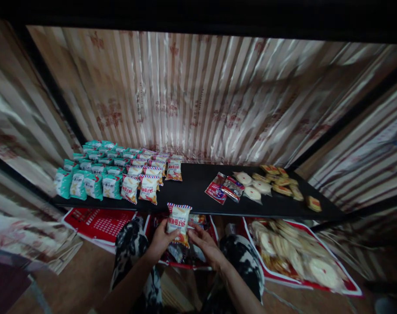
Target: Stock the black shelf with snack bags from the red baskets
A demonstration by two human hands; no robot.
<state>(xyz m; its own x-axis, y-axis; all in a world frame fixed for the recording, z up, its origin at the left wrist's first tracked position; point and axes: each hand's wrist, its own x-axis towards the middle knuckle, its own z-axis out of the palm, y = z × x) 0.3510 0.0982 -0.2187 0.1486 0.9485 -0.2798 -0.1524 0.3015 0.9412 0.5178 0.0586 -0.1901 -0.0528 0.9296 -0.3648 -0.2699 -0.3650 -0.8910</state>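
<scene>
**Held item.** One striped snack packet (179,222), white with red lettering and red-and-blue seams, is held upright with its long axis vertical. Its top seam overlaps the front edge of the black shelf (195,187).

**Hands.** The left hand (162,240) is closed on the packet's lower left edge, thumb in front. The right hand (203,242) is pinched on the lower right corner, fingers half curled. The packet is shared between both hands, and nothing else is gripped.

**Bearing.** Matching striped packets (148,187) are stood in rows on the shelf, up and to the left of the hands, so the left hand is nearer to them. Their front row is set close to the shelf's front edge.

**Open room.** A bare stretch of shelf is seen straight ahead of the held packet, between the striped rows and the red sachets (223,188).

**Other stock.**
- Teal packets (94,174) are ranked at the far left, touching the striped rows.
- Round white cakes (252,185) and yellow-wrapped biscuits (282,185) are scattered loosely at the right.

**Below the shelf.**
- A red carton (182,261) is placed directly under the hands, between the knees; more packets are seen in it.
- A flat red carton (98,222) is laid to the left.
- A red-rimmed tray (349,290) of round cakes is laid to the right.

**Backing.** A striped curtain (201,100) is hung behind the shelf.
</scene>
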